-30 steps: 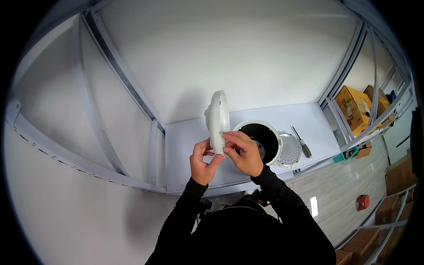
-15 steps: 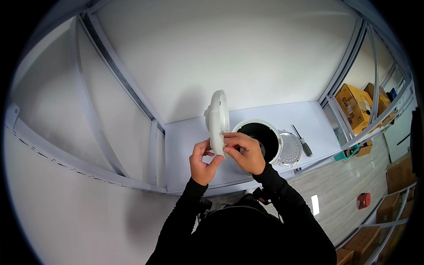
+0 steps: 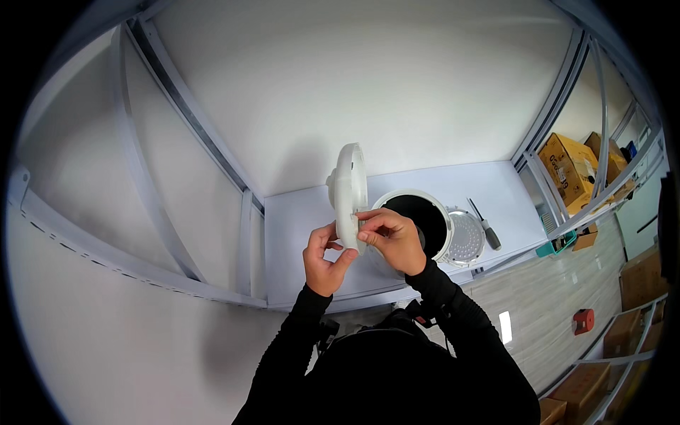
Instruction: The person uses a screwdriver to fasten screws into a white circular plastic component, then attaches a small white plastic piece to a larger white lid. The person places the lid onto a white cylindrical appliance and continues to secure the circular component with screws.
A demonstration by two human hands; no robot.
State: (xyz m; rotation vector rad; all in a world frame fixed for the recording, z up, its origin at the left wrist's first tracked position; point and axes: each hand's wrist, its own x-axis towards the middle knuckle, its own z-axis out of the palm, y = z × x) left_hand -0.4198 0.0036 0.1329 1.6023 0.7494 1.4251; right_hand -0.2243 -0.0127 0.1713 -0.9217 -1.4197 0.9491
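A round white appliance lid (image 3: 349,180) is held on edge above the table, its knobbed outer side facing left. My left hand (image 3: 326,258) grips its lower end, fingers behind and thumb in front. At the lid's lower right rim, my right hand (image 3: 395,239) is closed, index fingertip and thumb on the rim; any small part between them is too small to make out. Right behind that hand stands a white rice cooker body (image 3: 446,244) with a dark inside. A perforated metal disc (image 3: 467,239) lies beside it, and a screwdriver (image 3: 489,232) lies to the disc's right.
The pale table (image 3: 297,212) backs onto a wall, with metal frame posts (image 3: 244,244) at its sides. Cardboard boxes (image 3: 567,170) and a teal basket (image 3: 556,246) stand to the right. On the floor is a red stool (image 3: 584,321), near shelves with boxes (image 3: 623,333).
The fingers of my right hand have shifted slightly at the lid's rim, the thumb drawing in. My left hand and the lid have hardly moved.
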